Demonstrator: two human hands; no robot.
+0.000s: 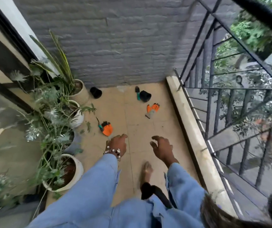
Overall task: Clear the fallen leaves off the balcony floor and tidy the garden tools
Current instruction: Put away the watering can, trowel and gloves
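Both hands hang empty over the floor. The left hand has its fingers loosely extended toward the near glove, which lies just ahead of it; I judge this the first thing to be picked up, since the reach points that way. The right hand is relaxed, fingers slightly curled around nothing, probably held out for balance while stepping forward.

From the near glove: a teal tool lies touching its left edge, and a few leaves lie further left, beside the pots, likely dropped from those plants. The far glove lies well beyond to the right. Past it a trowel rests against a black pot near the wall, and a second black pot lies tipped further left.
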